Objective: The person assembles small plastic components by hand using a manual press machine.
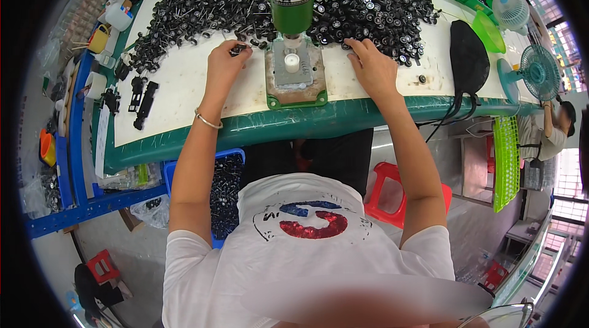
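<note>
My left hand (224, 64) is closed in a pinch on a small black wheel (237, 50), left of the green bench press. A thin light bit shows beside that wheel, perhaps an axle. My right hand (375, 72) lies to the right of the press, fingers apart at the near edge of a heap of black wheels (386, 24); I see nothing held in it. Between my hands stands the press head (291, 9), over a metal base plate (270, 76) with a round white fixture (292, 63). More wheels, some on metal axles, make up the left heap (196, 6).
Black plastic chassis parts (145, 104) lie at the table's left. One loose wheel (422, 79) and a black cloth item with straps (469, 58) lie right. A teal fan (540, 73) stands beyond. Below are a blue bin (228, 190) and a red stool (386, 190). Another person (555, 132) is far right.
</note>
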Demonstrator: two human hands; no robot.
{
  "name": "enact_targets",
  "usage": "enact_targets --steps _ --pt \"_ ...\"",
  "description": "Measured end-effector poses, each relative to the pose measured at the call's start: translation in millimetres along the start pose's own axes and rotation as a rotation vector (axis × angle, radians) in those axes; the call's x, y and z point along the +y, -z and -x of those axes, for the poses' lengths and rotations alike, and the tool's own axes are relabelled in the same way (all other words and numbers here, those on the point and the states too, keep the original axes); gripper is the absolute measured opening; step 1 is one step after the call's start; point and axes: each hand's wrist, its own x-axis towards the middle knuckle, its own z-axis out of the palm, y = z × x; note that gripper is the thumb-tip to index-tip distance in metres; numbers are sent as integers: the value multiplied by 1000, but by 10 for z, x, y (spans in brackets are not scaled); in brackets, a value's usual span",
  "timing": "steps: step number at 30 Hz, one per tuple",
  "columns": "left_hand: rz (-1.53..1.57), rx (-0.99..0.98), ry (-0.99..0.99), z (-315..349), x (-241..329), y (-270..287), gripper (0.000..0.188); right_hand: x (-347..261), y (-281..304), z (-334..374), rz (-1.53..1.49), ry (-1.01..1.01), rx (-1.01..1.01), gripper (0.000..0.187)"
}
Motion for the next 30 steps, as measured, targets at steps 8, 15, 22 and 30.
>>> enact_targets --steps 8,15,22,30 --pt "1009 -102 356 256 132 87 19 -1 -57 -119 50 45 23 17" --pt "830 -120 267 352 271 50 20 -96 -34 -145 -94 44 12 18" --pt "728 -63 181 415 496 89 15 -709 41 -238 -1050 -167 -189 25" --pt "764 -12 122 488 659 117 17 -854 239 -189 -351 245 -121 25"
